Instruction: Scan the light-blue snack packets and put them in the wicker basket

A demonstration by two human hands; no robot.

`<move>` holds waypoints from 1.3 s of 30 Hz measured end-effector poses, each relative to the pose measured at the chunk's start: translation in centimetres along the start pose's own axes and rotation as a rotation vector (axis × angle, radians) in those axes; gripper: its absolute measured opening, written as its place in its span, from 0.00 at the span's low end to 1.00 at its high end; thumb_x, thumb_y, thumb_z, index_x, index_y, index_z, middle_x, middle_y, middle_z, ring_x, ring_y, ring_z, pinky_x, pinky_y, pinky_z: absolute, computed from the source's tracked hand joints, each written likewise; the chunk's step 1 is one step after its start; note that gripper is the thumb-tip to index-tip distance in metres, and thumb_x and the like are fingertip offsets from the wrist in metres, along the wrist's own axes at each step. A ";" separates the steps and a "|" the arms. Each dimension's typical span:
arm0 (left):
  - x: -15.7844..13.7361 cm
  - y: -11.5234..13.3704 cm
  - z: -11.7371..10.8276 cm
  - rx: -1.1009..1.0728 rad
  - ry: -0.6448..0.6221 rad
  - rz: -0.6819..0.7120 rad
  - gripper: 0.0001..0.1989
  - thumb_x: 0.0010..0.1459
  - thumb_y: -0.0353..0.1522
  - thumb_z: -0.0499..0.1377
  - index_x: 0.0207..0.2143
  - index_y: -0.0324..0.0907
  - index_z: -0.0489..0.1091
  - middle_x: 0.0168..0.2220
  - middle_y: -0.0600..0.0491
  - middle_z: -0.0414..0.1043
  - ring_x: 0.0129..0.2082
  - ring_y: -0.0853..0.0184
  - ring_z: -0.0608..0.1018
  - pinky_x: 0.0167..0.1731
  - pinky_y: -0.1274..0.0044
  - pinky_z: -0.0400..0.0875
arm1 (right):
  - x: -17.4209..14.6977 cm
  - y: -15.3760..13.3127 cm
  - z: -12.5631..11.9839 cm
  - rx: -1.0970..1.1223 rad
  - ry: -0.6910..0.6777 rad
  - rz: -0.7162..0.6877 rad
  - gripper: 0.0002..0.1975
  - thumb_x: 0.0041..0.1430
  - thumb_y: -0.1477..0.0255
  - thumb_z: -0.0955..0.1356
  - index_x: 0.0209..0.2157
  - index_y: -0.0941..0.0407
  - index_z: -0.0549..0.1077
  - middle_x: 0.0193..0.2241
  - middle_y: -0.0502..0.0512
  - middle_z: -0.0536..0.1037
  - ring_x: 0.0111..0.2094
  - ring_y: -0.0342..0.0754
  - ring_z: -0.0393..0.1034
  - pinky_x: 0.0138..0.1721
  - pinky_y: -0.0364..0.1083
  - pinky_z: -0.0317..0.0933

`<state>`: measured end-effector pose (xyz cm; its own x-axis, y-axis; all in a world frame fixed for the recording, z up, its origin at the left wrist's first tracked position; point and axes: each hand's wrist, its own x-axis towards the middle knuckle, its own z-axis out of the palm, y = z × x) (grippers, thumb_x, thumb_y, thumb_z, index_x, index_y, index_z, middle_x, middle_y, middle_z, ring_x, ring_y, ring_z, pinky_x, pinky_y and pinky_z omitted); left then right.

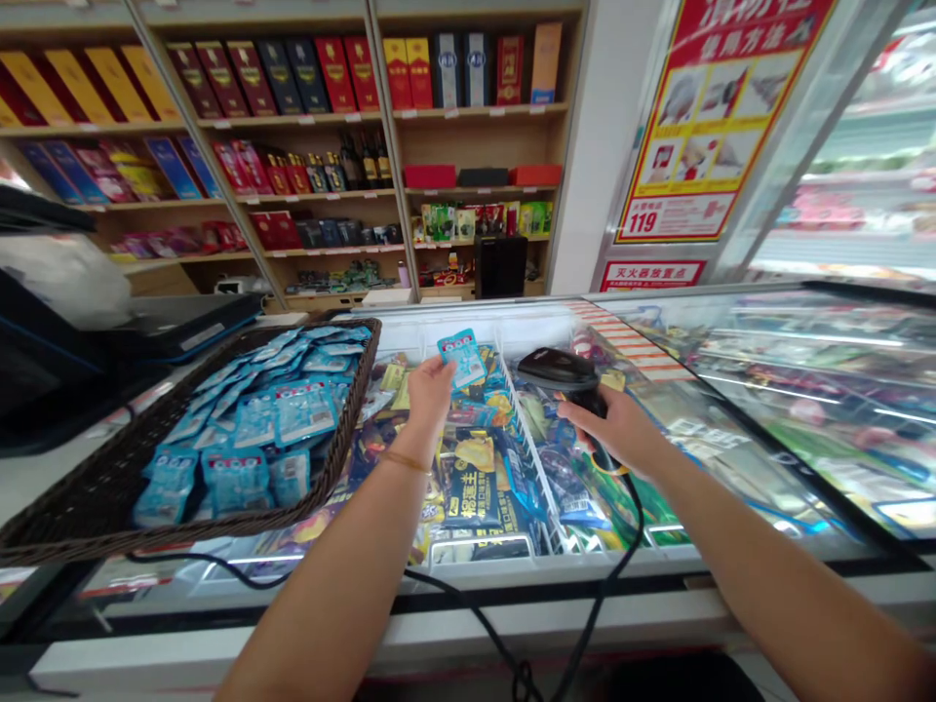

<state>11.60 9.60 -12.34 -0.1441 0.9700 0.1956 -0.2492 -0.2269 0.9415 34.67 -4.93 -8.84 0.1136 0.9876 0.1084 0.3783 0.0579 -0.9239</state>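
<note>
My left hand pinches a small blue snack packet by its left edge, held up above the glass-topped freezer. In my right hand is a black barcode scanner, gripped by its handle, with its head pointing left toward the packet. A black cable runs down from the scanner toward the front edge. To the left of my left arm stands a dark wicker basket, holding many similar blue packets in a loose pile. The packet and the scanner are apart.
Beneath my hands, the chest freezer holds bagged goods split by a white wire divider. A black checkout device stands at the left. Behind are wooden shelves of boxes and bottles. A red fire-safety poster hangs at the right.
</note>
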 end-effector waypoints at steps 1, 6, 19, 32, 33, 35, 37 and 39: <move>0.1 -0.1 0.1 -0.019 -0.010 -0.016 0.16 0.40 0.36 0.70 0.33 0.37 0.79 0.28 0.52 0.78 0.25 0.68 0.75 0.24 0.80 0.65 | -0.2 -0.1 0.2 -0.006 0.001 -0.003 0.19 0.52 0.58 0.71 0.39 0.58 0.73 0.17 0.47 0.70 0.17 0.44 0.63 0.21 0.44 0.58; 0.1 -0.6 0.1 -0.095 -0.050 -0.025 0.20 0.38 0.39 0.71 0.35 0.37 0.78 0.27 0.52 0.78 0.22 0.71 0.72 0.22 0.80 0.63 | -0.6 -0.2 0.8 0.034 -0.033 -0.023 0.21 0.51 0.60 0.72 0.42 0.59 0.74 0.21 0.48 0.71 0.21 0.44 0.66 0.25 0.45 0.61; -0.8 0.2 0.7 -0.150 -0.013 -0.021 0.15 0.38 0.34 0.70 0.31 0.39 0.77 0.28 0.51 0.78 0.27 0.70 0.75 0.28 0.80 0.66 | -1.1 -0.7 1.5 0.043 -0.023 -0.011 0.17 0.51 0.59 0.72 0.33 0.57 0.69 0.22 0.52 0.76 0.17 0.43 0.64 0.22 0.45 0.60; -0.7 0.0 1.0 -0.111 0.044 -0.041 0.13 0.42 0.32 0.70 0.33 0.38 0.79 0.29 0.52 0.78 0.23 0.74 0.71 0.22 0.82 0.62 | -1.3 -0.8 1.4 -0.060 -0.009 0.008 0.15 0.52 0.60 0.71 0.35 0.56 0.69 0.13 0.45 0.68 0.15 0.44 0.62 0.21 0.45 0.57; -0.8 0.0 1.0 -0.109 0.041 -0.044 0.13 0.42 0.32 0.69 0.34 0.38 0.79 0.29 0.52 0.78 0.22 0.74 0.70 0.21 0.82 0.61 | -1.3 -0.8 1.4 -0.070 -0.006 0.011 0.15 0.52 0.60 0.71 0.35 0.56 0.68 0.13 0.45 0.68 0.15 0.44 0.62 0.21 0.45 0.57; -0.7 0.0 0.9 -0.110 0.032 -0.047 0.14 0.42 0.32 0.69 0.34 0.38 0.79 0.28 0.52 0.77 0.22 0.75 0.70 0.21 0.82 0.60 | -1.3 -0.9 1.5 -0.083 -0.008 0.011 0.15 0.52 0.60 0.71 0.34 0.55 0.68 0.13 0.46 0.68 0.15 0.45 0.63 0.21 0.45 0.57; -0.6 -0.1 0.8 -0.111 0.021 -0.044 0.15 0.42 0.33 0.70 0.35 0.38 0.79 0.29 0.52 0.77 0.22 0.74 0.70 0.21 0.82 0.60 | -1.3 -0.9 1.5 -0.090 -0.014 0.001 0.15 0.53 0.60 0.70 0.33 0.55 0.67 0.13 0.46 0.68 0.15 0.45 0.63 0.22 0.45 0.57; -0.5 -0.3 0.7 -0.117 0.010 -0.035 0.16 0.41 0.34 0.70 0.35 0.38 0.78 0.29 0.52 0.78 0.22 0.74 0.70 0.21 0.82 0.60 | -1.3 -0.9 1.5 -0.102 -0.012 -0.007 0.15 0.53 0.59 0.70 0.32 0.54 0.66 0.12 0.46 0.68 0.15 0.45 0.63 0.22 0.45 0.58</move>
<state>12.37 9.29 -12.53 -0.1430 0.9767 0.1600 -0.3638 -0.2023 0.9093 32.79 -6.10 -8.66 0.0992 0.9890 0.1098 0.4707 0.0506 -0.8809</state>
